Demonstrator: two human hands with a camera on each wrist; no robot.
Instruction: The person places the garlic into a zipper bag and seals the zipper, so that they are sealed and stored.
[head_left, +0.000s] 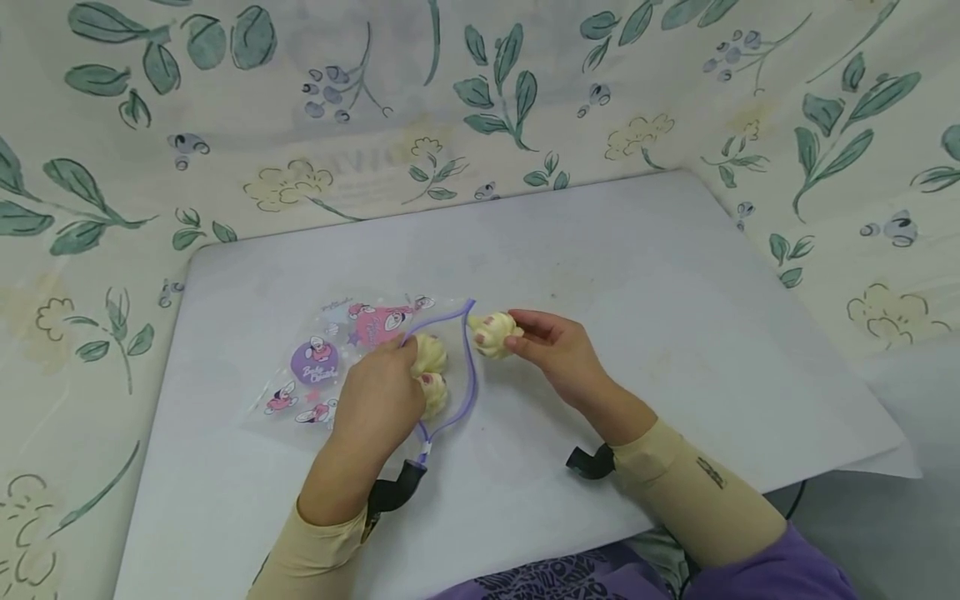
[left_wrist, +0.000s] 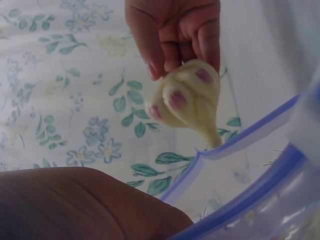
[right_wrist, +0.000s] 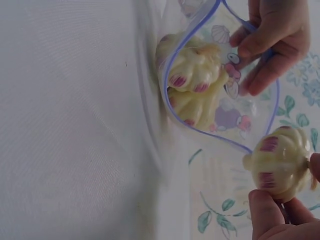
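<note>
Between the thumb and fingers of my right hand is a garlic bulb, pale cream with pinkish-purple patches, its stem pointing at the bag's mouth. My left hand grips the upper side of a clear zip bag printed with cartoon figures, and its purple-blue zip edge stands spread apart. Two more garlic bulbs lie inside, just behind the opening. In the left wrist view the held bulb hangs right by the corner of the zip edge.
The bag lies on a white table, left of its middle. A floral-patterned cloth hangs behind and beside the table. Black wrist-camera mounts stick out from both beige sleeves. A dark cable runs past the table's near right edge.
</note>
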